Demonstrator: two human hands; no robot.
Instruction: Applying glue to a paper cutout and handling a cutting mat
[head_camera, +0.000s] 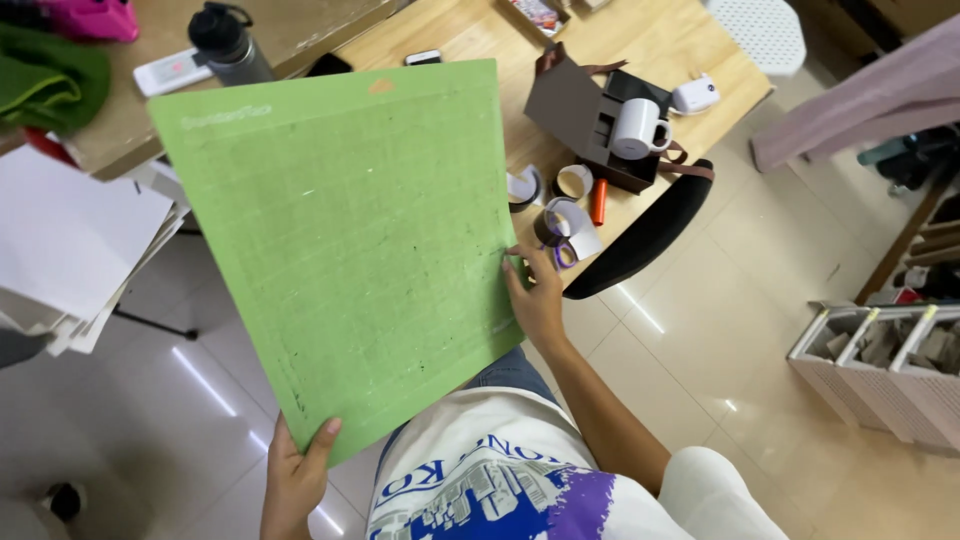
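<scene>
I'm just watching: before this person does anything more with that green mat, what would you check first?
1. Left hand grips the green cutting mat at its lower corner: ok.
2. Right hand touches the mat's right edge: ok.
3. Mat held flat, not bent: ok.
4. Mat surface clean: not ok, dark specks and scuffs show.
5. Wooden table has room beyond the white mug and tape rolls: cannot tell.
</scene>
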